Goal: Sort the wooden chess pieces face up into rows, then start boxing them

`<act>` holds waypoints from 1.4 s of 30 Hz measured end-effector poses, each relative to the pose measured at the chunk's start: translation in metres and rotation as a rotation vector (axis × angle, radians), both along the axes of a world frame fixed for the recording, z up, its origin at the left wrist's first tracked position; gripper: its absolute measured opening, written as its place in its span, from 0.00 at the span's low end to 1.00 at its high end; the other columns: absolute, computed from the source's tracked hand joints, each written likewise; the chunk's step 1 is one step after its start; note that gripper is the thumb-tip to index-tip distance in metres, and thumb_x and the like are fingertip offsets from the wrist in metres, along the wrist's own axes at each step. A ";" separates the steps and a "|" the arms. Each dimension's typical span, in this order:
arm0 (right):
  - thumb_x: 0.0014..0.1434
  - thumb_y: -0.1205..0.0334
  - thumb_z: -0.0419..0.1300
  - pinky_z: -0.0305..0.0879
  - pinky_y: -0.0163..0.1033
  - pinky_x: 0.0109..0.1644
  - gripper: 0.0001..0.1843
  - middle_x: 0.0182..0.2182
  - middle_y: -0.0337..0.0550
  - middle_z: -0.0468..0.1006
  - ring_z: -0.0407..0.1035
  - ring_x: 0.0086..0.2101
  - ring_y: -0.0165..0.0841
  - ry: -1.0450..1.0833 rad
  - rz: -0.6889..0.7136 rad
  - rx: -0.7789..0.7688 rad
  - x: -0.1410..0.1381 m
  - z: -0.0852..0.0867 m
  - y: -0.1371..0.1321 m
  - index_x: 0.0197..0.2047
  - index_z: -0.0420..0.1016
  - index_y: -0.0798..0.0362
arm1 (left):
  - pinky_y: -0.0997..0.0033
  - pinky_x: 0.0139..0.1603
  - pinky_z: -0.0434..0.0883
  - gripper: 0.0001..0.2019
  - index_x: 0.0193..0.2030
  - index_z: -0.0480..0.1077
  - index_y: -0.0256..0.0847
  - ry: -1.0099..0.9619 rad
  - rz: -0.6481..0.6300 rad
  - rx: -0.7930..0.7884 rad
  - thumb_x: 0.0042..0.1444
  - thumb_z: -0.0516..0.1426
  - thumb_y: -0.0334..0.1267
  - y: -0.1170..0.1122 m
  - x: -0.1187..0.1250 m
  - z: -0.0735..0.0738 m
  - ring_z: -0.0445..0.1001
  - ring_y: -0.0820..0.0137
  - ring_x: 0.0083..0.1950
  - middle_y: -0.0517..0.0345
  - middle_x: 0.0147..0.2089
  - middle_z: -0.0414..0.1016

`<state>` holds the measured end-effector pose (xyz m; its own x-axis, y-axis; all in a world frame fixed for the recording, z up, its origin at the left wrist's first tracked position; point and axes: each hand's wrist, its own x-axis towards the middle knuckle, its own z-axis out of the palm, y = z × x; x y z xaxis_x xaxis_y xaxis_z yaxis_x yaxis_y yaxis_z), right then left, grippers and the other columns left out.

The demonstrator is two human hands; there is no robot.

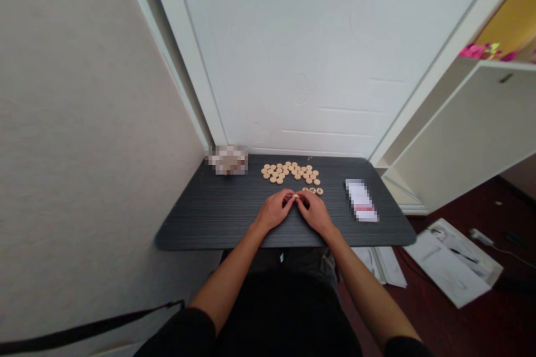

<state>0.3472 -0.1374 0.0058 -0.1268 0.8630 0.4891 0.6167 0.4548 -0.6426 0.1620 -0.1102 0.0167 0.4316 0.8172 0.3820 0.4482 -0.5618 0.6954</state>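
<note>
No writing is legible. Both forearms reach forward over a dark table (201, 228). The left hand (274, 211) and right hand (315, 213) meet fingertip to fingertip, pinching one small round wooden disc (296, 196) (flat, no clear long axis) at mid-table. More discs (291, 172) lie scattered just beyond.

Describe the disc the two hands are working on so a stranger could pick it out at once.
On the dark table, below the scattered wooden discs, a short row of three discs lies. The disc sits at its left end, the only one pinched between left hand and right hand.
</note>
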 end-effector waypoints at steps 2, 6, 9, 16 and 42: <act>0.67 0.59 0.56 0.68 0.48 0.59 0.12 0.44 0.45 0.81 0.75 0.45 0.38 -0.003 -0.006 -0.005 0.000 -0.001 0.000 0.51 0.75 0.47 | 0.64 0.52 0.76 0.11 0.53 0.71 0.45 0.003 -0.001 0.010 0.67 0.54 0.42 0.000 0.000 0.000 0.80 0.66 0.47 0.56 0.48 0.81; 0.67 0.59 0.56 0.69 0.47 0.58 0.13 0.44 0.45 0.81 0.75 0.46 0.39 0.012 -0.009 -0.011 0.000 0.000 -0.002 0.52 0.75 0.47 | 0.64 0.52 0.76 0.11 0.53 0.71 0.45 0.015 0.009 0.022 0.66 0.55 0.40 0.000 0.000 -0.001 0.80 0.67 0.47 0.55 0.48 0.80; 0.67 0.58 0.55 0.69 0.47 0.58 0.13 0.45 0.46 0.81 0.75 0.46 0.38 0.025 -0.006 -0.009 0.000 0.001 -0.003 0.52 0.75 0.48 | 0.64 0.52 0.76 0.12 0.54 0.70 0.46 0.019 0.007 0.027 0.65 0.55 0.39 0.000 0.000 -0.002 0.80 0.67 0.47 0.56 0.48 0.80; 0.66 0.58 0.56 0.72 0.44 0.51 0.12 0.42 0.45 0.81 0.76 0.41 0.37 0.064 -0.009 -0.034 0.000 0.003 -0.003 0.52 0.72 0.48 | 0.64 0.52 0.76 0.13 0.55 0.71 0.47 0.021 -0.001 0.029 0.65 0.55 0.39 -0.003 0.000 0.003 0.80 0.67 0.47 0.57 0.49 0.80; 0.66 0.56 0.55 0.68 0.37 0.40 0.08 0.33 0.39 0.78 0.72 0.32 0.33 0.091 -0.060 -0.057 -0.003 0.011 -0.006 0.38 0.71 0.49 | 0.68 0.51 0.74 0.14 0.54 0.72 0.48 0.053 -0.001 -0.048 0.64 0.56 0.45 -0.006 -0.001 0.011 0.79 0.67 0.45 0.60 0.43 0.81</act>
<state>0.3446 -0.1433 0.0165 -0.0310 0.8944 0.4462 0.5794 0.3798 -0.7211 0.1614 -0.1157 0.0281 0.4507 0.8336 0.3192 0.4849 -0.5289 0.6965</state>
